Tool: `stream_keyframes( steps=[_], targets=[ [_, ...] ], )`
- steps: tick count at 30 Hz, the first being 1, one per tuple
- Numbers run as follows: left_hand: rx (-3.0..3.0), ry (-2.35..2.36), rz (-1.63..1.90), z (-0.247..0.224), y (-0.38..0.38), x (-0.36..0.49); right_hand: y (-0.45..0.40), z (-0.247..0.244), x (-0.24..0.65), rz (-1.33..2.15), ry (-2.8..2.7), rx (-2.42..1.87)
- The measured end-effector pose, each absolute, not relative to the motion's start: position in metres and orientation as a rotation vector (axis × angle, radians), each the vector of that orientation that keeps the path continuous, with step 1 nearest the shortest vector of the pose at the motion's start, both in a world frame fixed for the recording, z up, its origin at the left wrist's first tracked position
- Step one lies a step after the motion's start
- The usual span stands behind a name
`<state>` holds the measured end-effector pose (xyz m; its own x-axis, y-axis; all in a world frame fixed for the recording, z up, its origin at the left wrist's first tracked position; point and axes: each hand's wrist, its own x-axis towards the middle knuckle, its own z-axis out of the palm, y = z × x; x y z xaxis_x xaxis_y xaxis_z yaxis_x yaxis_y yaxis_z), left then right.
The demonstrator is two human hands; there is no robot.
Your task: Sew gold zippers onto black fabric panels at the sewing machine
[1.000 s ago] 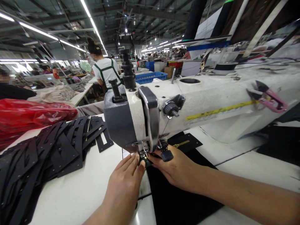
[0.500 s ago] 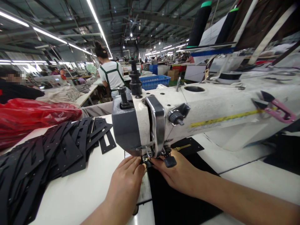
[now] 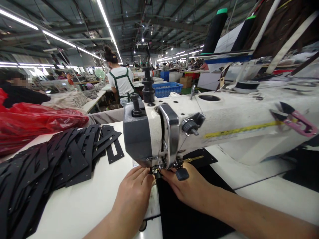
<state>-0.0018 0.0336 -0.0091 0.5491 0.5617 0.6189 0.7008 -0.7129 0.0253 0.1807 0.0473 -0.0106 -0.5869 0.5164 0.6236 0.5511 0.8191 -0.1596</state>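
Centrally: sewing machine (image 3: pixel 229 116), white and grey. Black fabric (image 3: pixel 189 215): on white tabletop (image 3: pixel 82 205), running from machine's needle area toward wearer. Left hand (image 3: pixel 133 192): fingers together, tips near needle area; whether pinching, cannot tell. Right hand (image 3: pixel 191 184): laid over black fabric, fingertips partly hidden; grip likewise unclear. Leftward: heap of black cut pieces (image 3: pixel 78 162), overlapping. On machine arm: yellow tape (image 3: pixel 239 130), pink-handled snips (image 3: pixel 301 124).

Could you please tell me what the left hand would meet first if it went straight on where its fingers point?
Most likely the presser foot of the sewing machine, just ahead of the left hand, though the exact gap is hard to judge.
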Motion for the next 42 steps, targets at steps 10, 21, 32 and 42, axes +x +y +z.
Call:
stream_keyframes(
  steps=[10,21,32,42],
  targets=[
    [-2.539,-1.03,-0.914,-0.0095,0.0309,-0.0003,0.0449,-0.0102,0.182,0.013,-2.353,-0.829],
    [-2.525,-1.057,-0.937,-0.0042,0.0339,0.0019,0.0469,-0.0105,0.1789,-0.015,-2.309,-0.825],
    [-2.542,-1.065,-0.928,-0.0126,0.0329,-0.0016,0.0467,-0.0169,0.1801,0.123,-2.263,-0.824],
    [-2.518,-1.069,-0.935,-0.0109,0.0332,-0.0014,0.0456,-0.0166,0.1799,0.061,-2.276,-0.854]
  ],
)
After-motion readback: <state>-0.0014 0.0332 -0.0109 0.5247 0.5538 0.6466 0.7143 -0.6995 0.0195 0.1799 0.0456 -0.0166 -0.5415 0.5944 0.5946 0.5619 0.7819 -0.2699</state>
